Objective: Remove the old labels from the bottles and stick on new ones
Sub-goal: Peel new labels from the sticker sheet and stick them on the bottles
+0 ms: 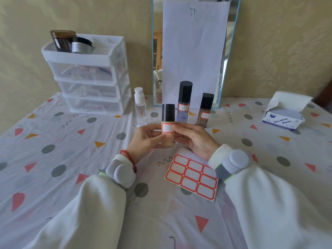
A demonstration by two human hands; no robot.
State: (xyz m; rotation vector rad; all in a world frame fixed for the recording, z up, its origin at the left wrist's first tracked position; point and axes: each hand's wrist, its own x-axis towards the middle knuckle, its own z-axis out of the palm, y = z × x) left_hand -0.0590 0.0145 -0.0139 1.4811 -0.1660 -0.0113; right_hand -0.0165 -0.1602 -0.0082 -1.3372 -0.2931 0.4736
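Both hands' grip pinches beige bottle (168,130), its red-bordered label (168,127) blank.

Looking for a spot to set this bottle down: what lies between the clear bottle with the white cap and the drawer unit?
Only bare tablecloth, in the head view, between clear bottle and drawer unit.

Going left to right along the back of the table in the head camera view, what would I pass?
Drawer organizer → clear bottle with white cap → purple bottle → brown bottle → alcohol pads box.
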